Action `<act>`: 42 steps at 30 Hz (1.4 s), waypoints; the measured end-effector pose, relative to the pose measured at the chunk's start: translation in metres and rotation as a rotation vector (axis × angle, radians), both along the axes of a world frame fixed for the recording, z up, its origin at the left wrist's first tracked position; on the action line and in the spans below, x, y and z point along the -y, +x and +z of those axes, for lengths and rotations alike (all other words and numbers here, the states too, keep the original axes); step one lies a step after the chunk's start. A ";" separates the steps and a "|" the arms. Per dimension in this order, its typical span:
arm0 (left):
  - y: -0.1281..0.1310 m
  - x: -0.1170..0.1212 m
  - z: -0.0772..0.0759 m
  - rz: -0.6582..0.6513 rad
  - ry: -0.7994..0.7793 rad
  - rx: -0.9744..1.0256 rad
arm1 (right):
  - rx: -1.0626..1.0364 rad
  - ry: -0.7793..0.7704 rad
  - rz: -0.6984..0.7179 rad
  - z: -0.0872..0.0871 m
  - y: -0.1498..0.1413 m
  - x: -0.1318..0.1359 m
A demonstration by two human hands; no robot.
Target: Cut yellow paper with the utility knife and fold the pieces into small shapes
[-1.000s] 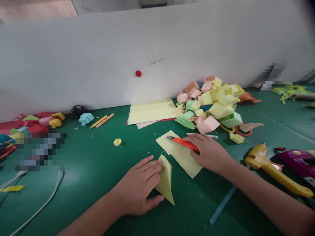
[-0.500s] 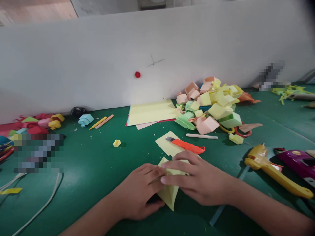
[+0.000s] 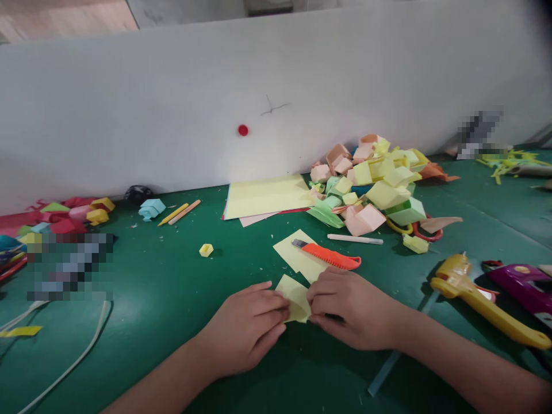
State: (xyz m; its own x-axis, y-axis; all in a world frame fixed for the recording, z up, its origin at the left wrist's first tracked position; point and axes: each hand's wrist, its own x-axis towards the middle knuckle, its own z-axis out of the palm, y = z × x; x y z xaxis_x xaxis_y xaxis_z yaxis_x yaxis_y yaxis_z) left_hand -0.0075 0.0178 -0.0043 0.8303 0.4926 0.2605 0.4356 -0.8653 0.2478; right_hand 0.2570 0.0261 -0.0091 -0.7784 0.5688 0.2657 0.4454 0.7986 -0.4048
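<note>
A small piece of pale yellow paper point(image 3: 295, 296) lies between my two hands on the green table. My left hand point(image 3: 248, 325) has its fingers at the paper's left edge, the fingertips closed on it. At the right edge, my right hand point(image 3: 351, 307) pinches the paper with bent fingers. Just beyond the hands, an orange utility knife point(image 3: 330, 255) rests with its blade toward the left on more yellow paper point(image 3: 287, 250). A pale pen point(image 3: 354, 238) is behind the knife. The underside of the held paper is hidden.
Folded paper shapes point(image 3: 371, 184) are heaped at the back right, against a white partition point(image 3: 172, 115). A yellow glue gun point(image 3: 478, 299) with a glue stick lies right of my right arm. Flat coloured sheets point(image 3: 267, 197) lie behind; a white cable point(image 3: 81, 359) runs at left.
The held paper was raised, with a corner pointing toward me; now it lies lower and looks smaller. My right hand has drawn back to its right edge, and my fingers no longer overlap.
</note>
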 end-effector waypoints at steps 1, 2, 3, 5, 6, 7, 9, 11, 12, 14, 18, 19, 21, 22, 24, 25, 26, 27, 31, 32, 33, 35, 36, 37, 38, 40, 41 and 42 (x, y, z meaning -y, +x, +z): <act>0.000 0.000 0.000 0.011 -0.017 0.021 | 0.000 -0.017 -0.034 -0.001 -0.001 0.000; 0.000 0.000 -0.001 0.025 -0.034 0.044 | 0.003 -0.034 -0.066 -0.001 -0.002 0.000; 0.000 0.001 -0.001 0.040 -0.053 0.065 | 0.008 -0.050 -0.095 -0.001 -0.003 0.000; 0.001 0.001 -0.003 0.067 -0.093 0.097 | 0.005 -0.088 -0.156 -0.002 -0.007 0.000; 0.001 0.001 -0.004 0.078 -0.109 0.108 | 0.006 -0.107 -0.195 -0.002 -0.009 0.000; 0.001 0.001 -0.004 0.088 -0.121 0.116 | 0.009 -0.120 -0.231 -0.002 -0.011 0.000; 0.001 0.001 -0.004 0.098 -0.140 0.128 | 0.014 -0.138 -0.277 -0.003 -0.013 0.000; 0.001 0.000 -0.003 0.087 -0.162 0.146 | 0.012 -0.145 -0.280 -0.004 -0.014 0.000; 0.001 0.000 -0.002 0.071 -0.176 0.158 | 0.008 -0.145 -0.265 -0.004 -0.013 0.000; 0.000 0.000 0.001 0.038 -0.214 0.162 | 0.001 -0.141 -0.209 -0.005 -0.010 -0.002; -0.001 0.001 0.003 0.079 -0.289 0.095 | -0.006 -0.153 -0.142 -0.004 -0.006 -0.004; -0.001 0.001 0.002 0.110 -0.287 0.079 | -0.006 -0.159 -0.153 -0.004 -0.006 -0.005; -0.002 0.001 -0.002 0.163 -0.238 0.063 | -0.003 -0.166 -0.194 -0.004 -0.007 -0.004; -0.002 0.001 -0.004 0.178 -0.203 0.059 | 0.001 -0.167 -0.219 -0.004 -0.008 -0.004; -0.003 0.001 -0.008 0.180 -0.140 0.058 | 0.007 -0.170 -0.273 -0.004 -0.010 -0.003; -0.003 0.000 -0.010 0.172 -0.120 0.058 | 0.009 -0.176 -0.297 -0.005 -0.011 -0.003; -0.003 0.000 -0.011 0.159 -0.104 0.059 | 0.008 -0.184 -0.320 -0.005 -0.012 -0.003; -0.003 0.000 -0.011 0.145 -0.092 0.059 | 0.007 -0.192 -0.338 -0.005 -0.013 -0.003; -0.001 -0.001 -0.009 0.152 -0.040 0.044 | 0.006 -0.199 -0.383 -0.006 -0.015 -0.004; -0.001 -0.002 -0.008 0.169 -0.036 0.028 | 0.009 -0.197 -0.390 -0.006 -0.016 -0.004; 0.000 -0.002 -0.008 0.187 -0.037 0.011 | 0.009 -0.198 -0.395 -0.006 -0.015 -0.004; 0.001 -0.002 -0.006 0.217 -0.049 -0.013 | -0.006 -0.195 -0.395 -0.008 -0.014 -0.004; 0.002 -0.002 -0.006 0.230 -0.057 -0.016 | -0.017 -0.181 -0.385 -0.009 -0.014 -0.004; 0.003 -0.002 -0.006 0.242 -0.065 -0.015 | -0.026 -0.153 -0.366 -0.009 -0.013 -0.003; 0.003 -0.003 -0.006 0.253 -0.072 -0.012 | -0.026 -0.116 -0.337 -0.009 -0.012 -0.003; 0.004 -0.003 -0.007 0.265 -0.079 -0.004 | 0.008 -0.037 -0.261 -0.008 -0.011 -0.002; 0.004 -0.003 -0.007 0.268 -0.083 -0.001 | 0.034 -0.008 -0.223 -0.008 -0.010 -0.002; 0.004 -0.003 -0.007 0.269 -0.087 0.002 | 0.059 0.009 -0.188 -0.007 -0.010 -0.001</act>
